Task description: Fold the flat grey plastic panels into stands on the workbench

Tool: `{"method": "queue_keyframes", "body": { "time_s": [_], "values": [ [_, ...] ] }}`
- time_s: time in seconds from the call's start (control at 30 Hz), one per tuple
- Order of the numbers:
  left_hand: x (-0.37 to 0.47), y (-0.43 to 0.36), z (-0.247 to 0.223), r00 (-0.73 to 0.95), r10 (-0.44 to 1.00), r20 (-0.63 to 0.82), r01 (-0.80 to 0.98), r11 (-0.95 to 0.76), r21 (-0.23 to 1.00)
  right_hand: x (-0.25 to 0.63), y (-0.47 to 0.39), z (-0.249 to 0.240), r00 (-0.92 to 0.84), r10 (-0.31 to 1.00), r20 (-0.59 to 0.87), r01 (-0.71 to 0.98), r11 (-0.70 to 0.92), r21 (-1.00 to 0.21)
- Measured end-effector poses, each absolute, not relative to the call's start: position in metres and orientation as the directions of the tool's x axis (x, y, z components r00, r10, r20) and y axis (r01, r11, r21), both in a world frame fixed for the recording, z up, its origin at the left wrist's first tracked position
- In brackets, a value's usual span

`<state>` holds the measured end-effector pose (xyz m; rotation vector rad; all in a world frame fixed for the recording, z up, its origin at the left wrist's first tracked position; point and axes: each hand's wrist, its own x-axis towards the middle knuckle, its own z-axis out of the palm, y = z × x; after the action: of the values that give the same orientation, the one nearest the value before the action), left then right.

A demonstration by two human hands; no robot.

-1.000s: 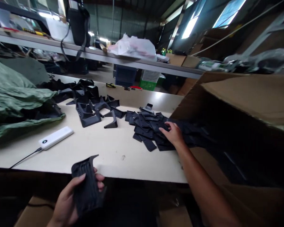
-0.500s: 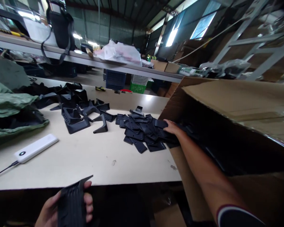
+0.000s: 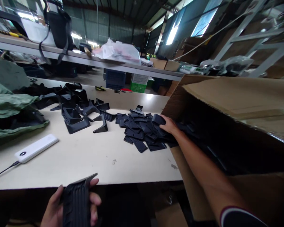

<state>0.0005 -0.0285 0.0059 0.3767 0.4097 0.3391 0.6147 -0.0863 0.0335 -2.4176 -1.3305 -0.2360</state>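
My left hand point(image 3: 53, 205), below the table's front edge, is closed around a ribbed black plastic bracket point(image 3: 77, 201) with an angled lip at its top. Over at the pile of flat black plastic plates point(image 3: 137, 130), my right hand point(image 3: 168, 125) grips one black plate point(image 3: 158, 119) between thumb and fingers, its near end tilted up from the heap. My right forearm passes in front of the cardboard box's opening. More angular black brackets point(image 3: 75, 121) lie in a loose heap on the table's left half.
A large open cardboard box point(image 3: 239, 97) stands at the right, with dark contents. On the white table point(image 3: 90, 164) lie a white power bank point(image 3: 36, 148) with a cable and a green sack point(image 3: 11, 104). A raised shelf point(image 3: 104, 63) runs behind.
My right hand has shifted slightly left, and the plate in it has tilted up. My left hand has moved a little right and turned the bracket slightly.
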Motion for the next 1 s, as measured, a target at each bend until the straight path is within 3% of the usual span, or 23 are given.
{"method": "queue_keyframes", "body": {
  "time_s": [0.13, 0.33, 0.53, 0.63, 0.73, 0.87, 1.0],
  "values": [
    [0.008, -0.027, 0.007, 0.896, 0.348, -0.276, -0.238, 0.901, 0.363, 0.606, -0.083, 0.036, 0.516, 0.749, 0.414, 0.856, -0.465, -0.225],
    [0.012, -0.028, -0.009, 0.91, 0.381, -0.164, -0.304, 0.881, 0.361, 0.607, -0.094, 0.036, 0.553, 0.754, 0.354, 0.833, -0.498, -0.24],
    [0.013, -0.03, -0.011, 0.889, 0.441, -0.126, -0.398, 0.878, 0.267, 0.595, -0.097, 0.059, 0.623, 0.59, 0.514, 0.781, -0.508, -0.364],
    [0.024, -0.028, -0.006, 0.865, 0.48, -0.147, -0.449, 0.871, 0.201, 0.547, -0.086, 0.056, 0.61, 0.604, 0.513, 0.778, -0.335, -0.531],
    [0.038, -0.023, -0.004, 0.814, 0.557, -0.165, -0.522, 0.826, 0.212, 0.469, -0.078, 0.038, 0.502, 0.756, 0.419, 0.754, -0.145, -0.641],
    [0.048, -0.02, -0.005, 0.759, 0.613, -0.219, -0.54, 0.781, 0.314, 0.369, -0.074, 0.009, 0.192, 0.957, 0.216, 0.89, -0.077, -0.449],
    [0.048, -0.022, -0.005, 0.7, 0.666, -0.256, -0.536, 0.728, 0.429, 0.32, -0.061, -0.014, 0.144, 0.989, 0.032, 0.952, -0.13, -0.276]
  ]
}}
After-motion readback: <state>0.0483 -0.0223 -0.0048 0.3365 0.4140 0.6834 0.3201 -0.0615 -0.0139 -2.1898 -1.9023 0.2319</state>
